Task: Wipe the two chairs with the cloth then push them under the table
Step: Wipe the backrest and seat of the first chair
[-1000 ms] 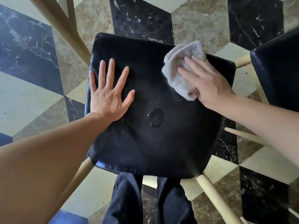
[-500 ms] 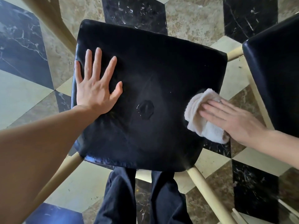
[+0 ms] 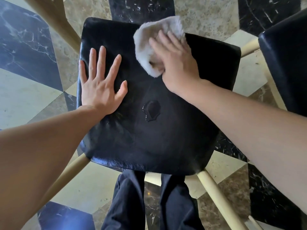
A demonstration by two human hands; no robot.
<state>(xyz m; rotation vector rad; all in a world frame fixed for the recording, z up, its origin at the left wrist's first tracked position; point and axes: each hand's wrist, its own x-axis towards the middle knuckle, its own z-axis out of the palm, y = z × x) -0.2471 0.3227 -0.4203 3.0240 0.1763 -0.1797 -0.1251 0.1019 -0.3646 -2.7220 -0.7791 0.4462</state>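
Observation:
A chair with a black padded seat (image 3: 149, 138) and pale wooden legs fills the middle of the view, seen from above. My left hand (image 3: 101, 85) lies flat on the seat's left side, fingers spread. My right hand (image 3: 176, 63) presses a bunched beige cloth (image 3: 149, 44) onto the seat's far edge, right of centre. A small dark button dimple (image 3: 152, 110) marks the seat's centre. The black seat of a second chair (image 3: 285, 63) shows at the right edge, partly cut off.
The floor (image 3: 25, 90) is marble in black, cream and brown diamonds. A pale wooden leg (image 3: 54, 19) slants across the top left. My dark trouser legs (image 3: 149, 205) stand close behind the chair's near edge.
My right hand has swept the cloth from the seat's near right edge back up to its far edge, more to the left. My left hand has stayed flat on the seat.

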